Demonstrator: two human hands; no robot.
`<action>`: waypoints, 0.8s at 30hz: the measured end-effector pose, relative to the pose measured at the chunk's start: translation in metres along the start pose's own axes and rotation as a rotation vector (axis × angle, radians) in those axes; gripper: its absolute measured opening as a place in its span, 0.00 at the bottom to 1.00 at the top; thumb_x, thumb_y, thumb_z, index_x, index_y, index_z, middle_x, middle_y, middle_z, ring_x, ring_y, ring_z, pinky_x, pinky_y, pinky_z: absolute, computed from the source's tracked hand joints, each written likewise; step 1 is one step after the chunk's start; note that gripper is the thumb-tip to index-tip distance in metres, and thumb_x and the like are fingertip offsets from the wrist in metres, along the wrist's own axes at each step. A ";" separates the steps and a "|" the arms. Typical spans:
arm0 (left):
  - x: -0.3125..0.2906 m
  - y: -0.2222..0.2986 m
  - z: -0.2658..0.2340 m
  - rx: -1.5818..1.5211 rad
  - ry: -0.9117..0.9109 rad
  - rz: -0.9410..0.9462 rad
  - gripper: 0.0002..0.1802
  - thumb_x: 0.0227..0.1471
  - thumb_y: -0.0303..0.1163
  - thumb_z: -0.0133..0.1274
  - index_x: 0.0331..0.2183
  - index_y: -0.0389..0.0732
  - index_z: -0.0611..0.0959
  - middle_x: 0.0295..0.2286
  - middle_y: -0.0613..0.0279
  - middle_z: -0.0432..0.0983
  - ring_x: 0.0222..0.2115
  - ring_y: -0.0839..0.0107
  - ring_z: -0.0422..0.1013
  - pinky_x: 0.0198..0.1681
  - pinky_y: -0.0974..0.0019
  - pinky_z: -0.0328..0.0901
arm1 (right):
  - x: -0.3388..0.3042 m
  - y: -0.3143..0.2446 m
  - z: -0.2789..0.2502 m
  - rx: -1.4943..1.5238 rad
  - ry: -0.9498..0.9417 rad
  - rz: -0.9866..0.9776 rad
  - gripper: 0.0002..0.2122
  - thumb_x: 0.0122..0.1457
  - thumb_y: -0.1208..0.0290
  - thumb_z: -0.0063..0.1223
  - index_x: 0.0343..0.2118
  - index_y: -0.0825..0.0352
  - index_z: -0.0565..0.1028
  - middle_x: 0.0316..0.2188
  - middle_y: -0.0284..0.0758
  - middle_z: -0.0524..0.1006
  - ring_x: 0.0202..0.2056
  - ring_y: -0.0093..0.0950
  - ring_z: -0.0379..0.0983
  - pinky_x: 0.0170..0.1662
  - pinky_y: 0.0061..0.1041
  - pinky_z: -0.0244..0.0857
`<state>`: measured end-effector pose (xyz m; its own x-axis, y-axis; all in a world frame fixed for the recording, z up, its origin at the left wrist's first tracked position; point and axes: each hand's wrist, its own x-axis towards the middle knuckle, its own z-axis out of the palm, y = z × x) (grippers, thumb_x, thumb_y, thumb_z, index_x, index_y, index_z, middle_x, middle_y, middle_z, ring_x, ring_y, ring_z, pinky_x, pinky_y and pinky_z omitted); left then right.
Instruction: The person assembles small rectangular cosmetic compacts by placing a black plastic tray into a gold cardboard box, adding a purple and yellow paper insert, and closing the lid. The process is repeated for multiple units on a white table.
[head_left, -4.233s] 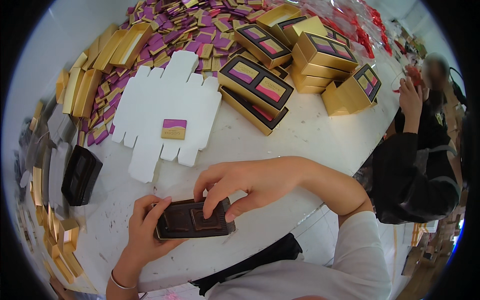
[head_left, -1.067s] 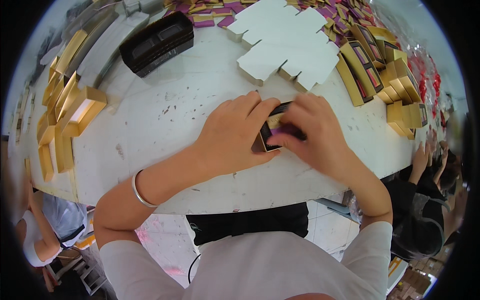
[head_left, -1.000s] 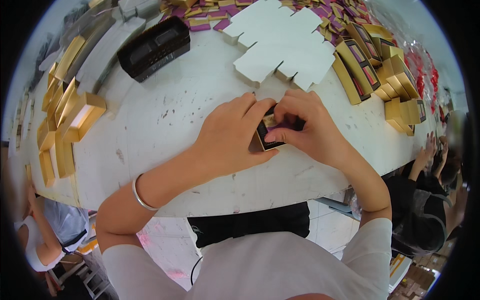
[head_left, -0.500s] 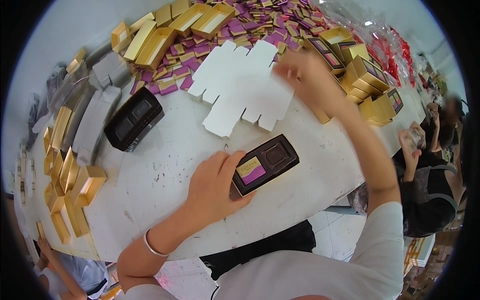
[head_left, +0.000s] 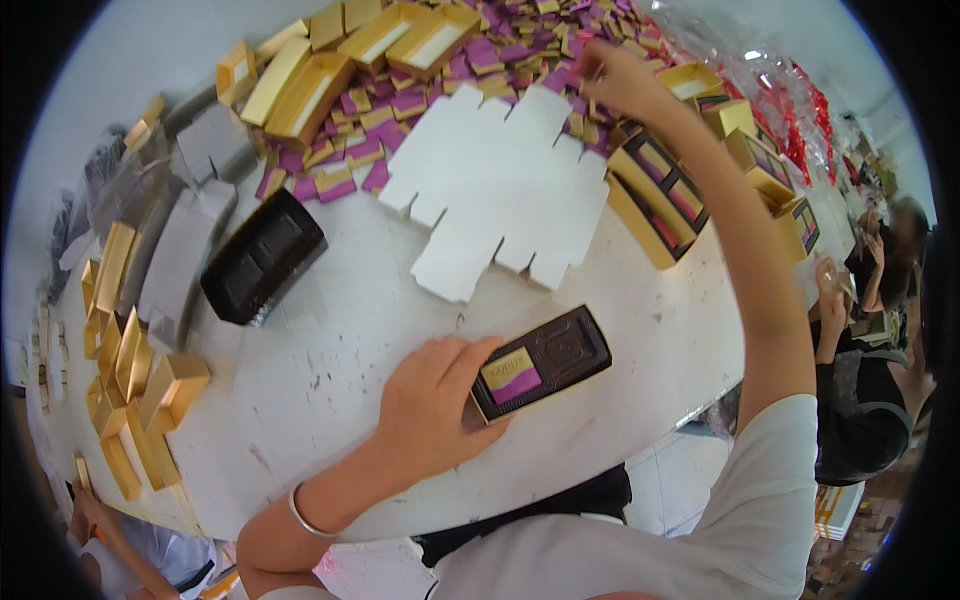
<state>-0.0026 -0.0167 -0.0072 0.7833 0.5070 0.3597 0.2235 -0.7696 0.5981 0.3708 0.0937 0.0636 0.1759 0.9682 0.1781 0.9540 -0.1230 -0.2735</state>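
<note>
L. hand (head_left: 430, 405) lies flat w/ fingers spread, steadying the near end of a dark tray (head_left: 541, 363) on the white table (head_left: 330, 350); one purple-and-gold packet (head_left: 512, 375) sits in the slot by the fingertips. R. hand (head_left: 612, 78) reaches far out over the purple-gold packet pile (head_left: 480, 60), fingers seemingly pinched on a piece, though blur hides the grip. A flat white die-cut card (head_left: 500, 190) lies btwn the two hands.

Right hand (head_left: 610, 80) fingertips likely buried among purple packets (head_left: 500, 60).
</note>
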 end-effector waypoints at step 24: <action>-0.003 -0.005 0.001 -0.034 -0.068 -0.036 0.36 0.31 0.31 0.65 0.47 0.42 0.73 0.35 0.59 0.68 0.33 0.61 0.67 0.35 0.62 0.64 | -0.225 -0.089 0.046 0.903 -0.308 -0.244 0.08 0.47 0.81 0.59 0.31 0.64 0.80 0.48 0.38 0.68 0.50 0.33 0.62 0.52 0.29 0.58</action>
<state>-0.0057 -0.0146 -0.0119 0.8128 0.5056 0.2892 0.2328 -0.7371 0.6344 0.2352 -0.1027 0.0044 -0.1950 0.9750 0.1066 0.3887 0.1766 -0.9043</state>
